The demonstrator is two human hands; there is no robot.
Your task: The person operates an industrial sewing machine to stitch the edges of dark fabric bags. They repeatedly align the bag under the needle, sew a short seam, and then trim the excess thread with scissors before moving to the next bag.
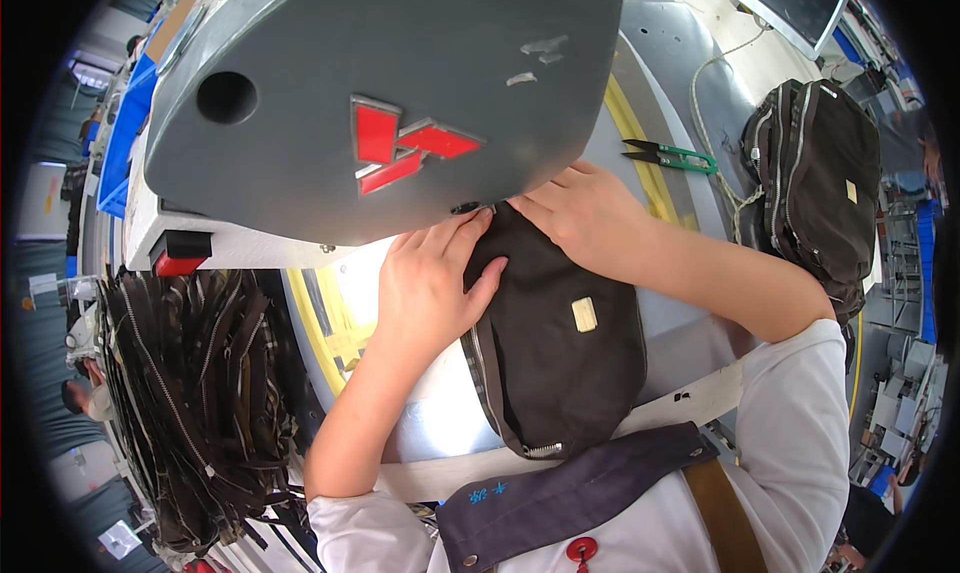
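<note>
A black fabric bag [560,373] with a small cream label and a metal zipper along its left edge lies in front of me, its far end beneath a grey sewing machine head [400,63]. My left hand [430,283] is closed on the bag's left far edge, fingertips close under the machine and thumb on the cloth. From the right, my right hand [590,218] grips the far end of the same bag, and some of its fingertips are hidden by the machine. The needle area is out of sight behind the head.
Green-handled thread snips [670,157] lie to the right of the machine. Finished-looking black bags [820,183] are stacked at the right. A thick pile of dark zippered pieces [190,393] hangs at the left, below a blue bin [125,143]. A screen [795,3] stands far right.
</note>
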